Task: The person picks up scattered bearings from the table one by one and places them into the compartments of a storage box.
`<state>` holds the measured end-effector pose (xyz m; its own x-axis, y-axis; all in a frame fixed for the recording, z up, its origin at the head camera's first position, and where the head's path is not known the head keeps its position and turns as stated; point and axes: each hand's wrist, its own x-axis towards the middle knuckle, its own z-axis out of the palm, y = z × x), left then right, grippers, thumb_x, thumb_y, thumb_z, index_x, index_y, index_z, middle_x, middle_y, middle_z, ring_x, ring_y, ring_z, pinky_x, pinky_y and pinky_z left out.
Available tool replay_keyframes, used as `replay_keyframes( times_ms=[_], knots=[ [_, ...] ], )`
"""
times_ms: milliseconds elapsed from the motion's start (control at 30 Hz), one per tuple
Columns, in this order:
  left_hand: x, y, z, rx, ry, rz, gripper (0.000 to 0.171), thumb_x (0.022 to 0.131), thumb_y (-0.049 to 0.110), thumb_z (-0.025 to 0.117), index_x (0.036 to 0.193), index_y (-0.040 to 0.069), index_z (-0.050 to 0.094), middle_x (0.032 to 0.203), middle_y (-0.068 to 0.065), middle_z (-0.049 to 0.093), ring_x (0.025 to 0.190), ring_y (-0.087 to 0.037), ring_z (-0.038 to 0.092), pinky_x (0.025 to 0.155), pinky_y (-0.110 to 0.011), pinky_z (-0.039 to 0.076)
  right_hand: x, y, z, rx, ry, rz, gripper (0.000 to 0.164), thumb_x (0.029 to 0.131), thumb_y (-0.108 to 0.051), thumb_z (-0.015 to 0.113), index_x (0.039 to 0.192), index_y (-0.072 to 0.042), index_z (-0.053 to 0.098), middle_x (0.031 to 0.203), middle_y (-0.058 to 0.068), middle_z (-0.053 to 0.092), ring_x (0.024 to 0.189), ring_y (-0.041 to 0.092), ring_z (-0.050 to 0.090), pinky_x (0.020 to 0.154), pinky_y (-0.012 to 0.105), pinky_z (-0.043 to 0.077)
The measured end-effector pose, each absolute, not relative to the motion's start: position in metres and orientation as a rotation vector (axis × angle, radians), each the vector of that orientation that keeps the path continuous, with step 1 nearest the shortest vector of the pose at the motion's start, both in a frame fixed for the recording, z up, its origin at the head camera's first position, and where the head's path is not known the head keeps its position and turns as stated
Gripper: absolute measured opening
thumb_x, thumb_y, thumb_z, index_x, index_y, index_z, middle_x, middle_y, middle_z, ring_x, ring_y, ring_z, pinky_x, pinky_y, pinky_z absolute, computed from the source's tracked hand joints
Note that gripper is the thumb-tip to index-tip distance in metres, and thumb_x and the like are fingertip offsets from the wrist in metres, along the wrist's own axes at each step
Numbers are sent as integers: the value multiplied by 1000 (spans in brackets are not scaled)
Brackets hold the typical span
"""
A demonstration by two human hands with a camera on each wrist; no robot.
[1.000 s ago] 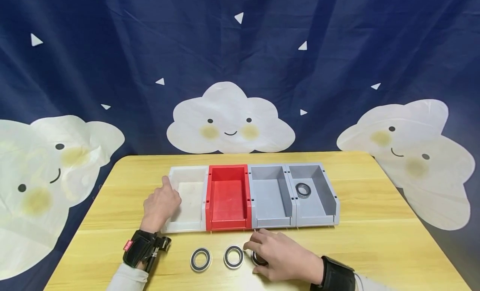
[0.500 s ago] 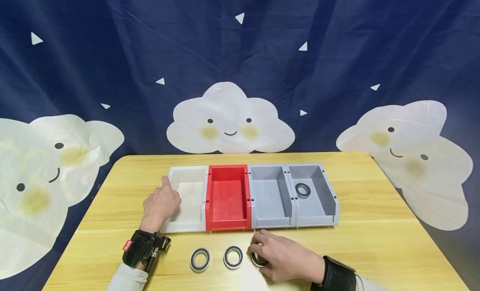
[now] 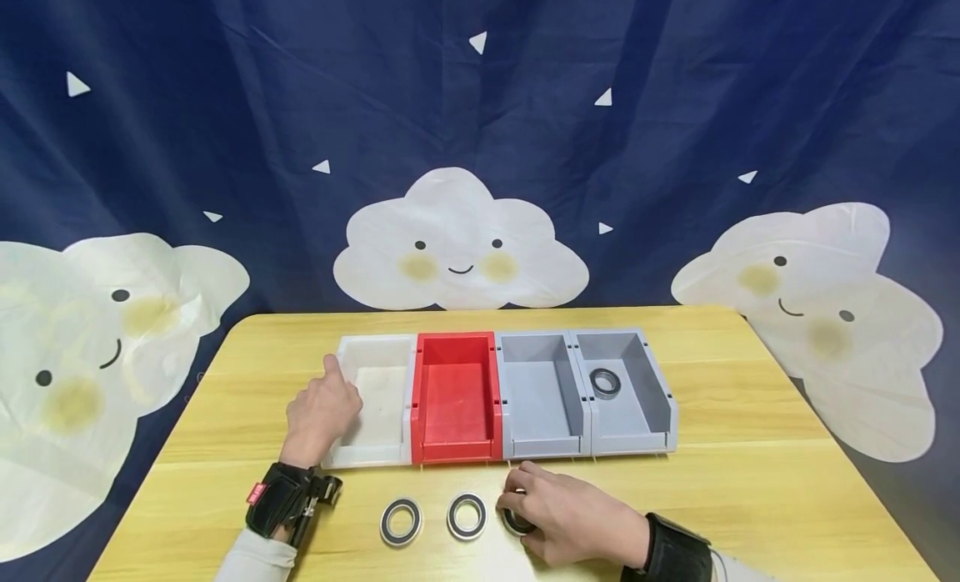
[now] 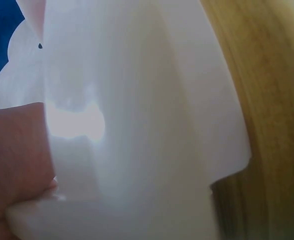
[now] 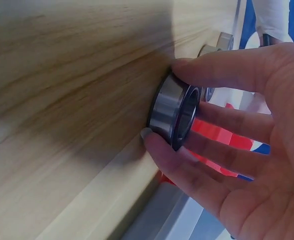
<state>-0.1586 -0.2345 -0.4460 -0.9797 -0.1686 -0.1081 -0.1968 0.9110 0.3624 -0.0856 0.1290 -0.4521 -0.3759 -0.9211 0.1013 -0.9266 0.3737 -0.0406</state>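
Note:
My right hand pinches a ball bearing that lies on the table. Its thumb is on one side of the steel ring and its fingers on the other. In the head view the hand hides part of that ring. Two more bearings lie in a row to the left: a middle bearing and a left bearing. My left hand holds the left wall of a white bin; in the left wrist view the bin wall hides most of the fingers.
A red bin, a grey bin and another grey bin stand joined to the right of the white one. A bearing lies in the rightmost bin. A blue curtain hangs behind the wooden table.
My right hand's fingers have drawn in around the rightmost loose bearing. The left hand stays on the white bin.

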Motion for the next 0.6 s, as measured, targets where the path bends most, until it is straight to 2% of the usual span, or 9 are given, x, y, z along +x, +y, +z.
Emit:
replay_keyframes(
  times_ms=[433, 600],
  knots=[
    [-159, -234, -448, -305, 2994, 579, 40, 99, 20, 39, 129, -6, 31, 75, -22, 58, 60, -33, 57, 49, -42, 41, -85, 132, -436, 1695, -2496, 161, 33, 78, -28, 81, 107, -16, 71, 98, -5, 61, 93, 9, 54, 79, 16, 47],
    [-159, -235, -448, -312, 2987, 574, 42, 99, 20, 39, 130, -7, 31, 76, -21, 58, 60, -33, 56, 50, -42, 41, -87, 134, -421, 1665, -2513, 150, 37, 80, -30, 80, 113, -15, 71, 101, -4, 61, 93, 9, 55, 78, 16, 50]
  ],
)
